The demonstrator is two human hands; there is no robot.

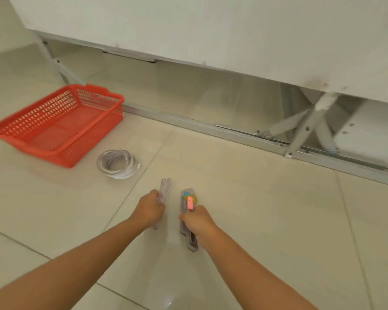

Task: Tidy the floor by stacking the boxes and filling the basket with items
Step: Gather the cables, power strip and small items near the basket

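— What have you got in each hand?

— My right hand (pixel 197 220) is curled tight around a flat clear case (pixel 187 217), held edge-up so I can see the coloured bits inside it, pink, blue and yellow. My left hand (pixel 151 209) grips a slimmer clear case (pixel 162 193) the same way, on its edge. Both are lifted just off the floor (pixel 255 209), side by side but not touching.

— Why on edge like that?

— They're thin and slick, so I reckon pinching them across the narrow sides gives the surest hold, and it lets me lay one flat on the other to stack them.

— And the basket?

— The red basket (pixel 20 143) sits on the floor ahead to my left, well apart from my hands, its open top up and, as far as I can see through the mesh, nothing in it yet. It's beside the leg of the white folding table (pixel 211 30), out of my way but within reach.

— Anything else down there?

— A coil of white cable (pixel 117 163) lies just beside the basket's near corner, between it and my left hand. I'd judge that goes in too, so the job is barely begun.
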